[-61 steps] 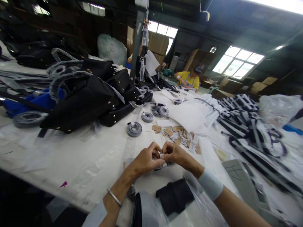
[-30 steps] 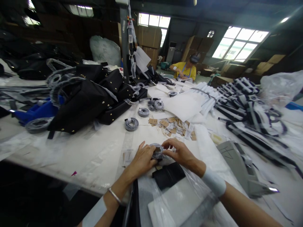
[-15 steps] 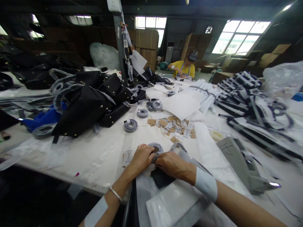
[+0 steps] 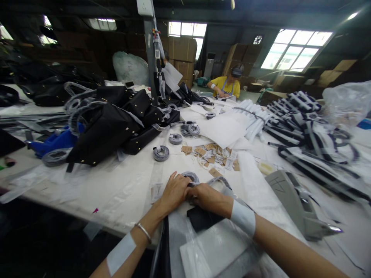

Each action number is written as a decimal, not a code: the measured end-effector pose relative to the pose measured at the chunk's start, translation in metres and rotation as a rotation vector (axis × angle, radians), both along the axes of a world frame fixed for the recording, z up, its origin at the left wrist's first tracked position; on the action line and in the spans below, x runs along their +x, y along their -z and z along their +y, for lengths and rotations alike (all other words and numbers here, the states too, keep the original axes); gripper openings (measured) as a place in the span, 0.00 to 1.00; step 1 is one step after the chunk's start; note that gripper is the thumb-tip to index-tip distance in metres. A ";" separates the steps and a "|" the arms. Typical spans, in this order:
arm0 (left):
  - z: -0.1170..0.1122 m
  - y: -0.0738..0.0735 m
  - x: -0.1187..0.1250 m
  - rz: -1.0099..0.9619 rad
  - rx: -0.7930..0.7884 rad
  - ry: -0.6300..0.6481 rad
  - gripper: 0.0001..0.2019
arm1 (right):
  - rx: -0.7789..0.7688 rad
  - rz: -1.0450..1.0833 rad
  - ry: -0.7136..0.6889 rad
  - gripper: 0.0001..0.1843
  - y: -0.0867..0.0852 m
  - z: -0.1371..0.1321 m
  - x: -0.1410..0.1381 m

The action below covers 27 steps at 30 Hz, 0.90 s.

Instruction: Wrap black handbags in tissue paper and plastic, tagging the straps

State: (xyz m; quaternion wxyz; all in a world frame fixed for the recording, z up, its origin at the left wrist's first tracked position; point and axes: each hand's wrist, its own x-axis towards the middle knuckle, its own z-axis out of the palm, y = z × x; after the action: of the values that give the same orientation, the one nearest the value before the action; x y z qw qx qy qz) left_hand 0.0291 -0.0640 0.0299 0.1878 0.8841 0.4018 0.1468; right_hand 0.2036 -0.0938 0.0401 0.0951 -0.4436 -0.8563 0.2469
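The left hand (image 4: 175, 190) lies palm down, its fingers curved over the near left side of a coiled strap (image 4: 191, 177). The right hand (image 4: 207, 197) meets it at the strap's near edge, thumb and fingers drawn narrowly together. The fingertips of both hands are hidden; whether either hand grips the strap cannot be told. The strap rests at the front of the white worktable (image 4: 130, 177), wound into a flat, glossy grey ring.

Beneath the right wrist is a smooth black piece (image 4: 203, 220). Nearer the wearer, a flat white rectangular pad (image 4: 214, 247) shows under creased, translucent film. A grey looped handle (image 4: 222, 180) arches just beyond the right hand.

Past the hands lies a loose heap of brown card tags (image 4: 213, 154) mixed with small white ones. Left of the heap is a second grey coil (image 4: 161, 153), its ring closed by a pale band. Behind the tags are thin white sheets (image 4: 223, 127) and a tied bundle of white tubular pieces (image 4: 249, 116). To the right stands a grey hard-shelled tool (image 4: 285, 193) with a shiny metal tip.

Containers: black bags (image 4: 104, 135) with metal studs are piled at left; a blue plastic bin (image 4: 53, 143) sits beside them, its contents unclear. A crumpled clear plastic bag (image 4: 346, 102) at far right holds indistinct material. Cardboard cartons (image 4: 182, 50) are stacked behind.
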 end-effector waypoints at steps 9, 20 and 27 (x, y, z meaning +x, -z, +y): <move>0.013 0.004 -0.009 -0.071 0.021 -0.020 0.15 | 0.199 0.008 0.313 0.09 -0.005 0.006 0.011; 0.008 0.016 -0.012 -0.052 -0.014 -0.044 0.27 | 0.261 0.034 0.235 0.15 0.009 0.010 0.017; 0.030 0.014 -0.020 -0.214 -0.196 -0.130 0.17 | 0.258 -0.010 -0.141 0.20 -0.008 -0.004 0.035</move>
State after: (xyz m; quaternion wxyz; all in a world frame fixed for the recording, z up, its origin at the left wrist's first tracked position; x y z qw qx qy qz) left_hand 0.0095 -0.0336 0.0160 0.3052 0.8129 0.4483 0.2123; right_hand 0.2383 -0.0977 0.0480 0.1295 -0.3675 -0.9105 0.1387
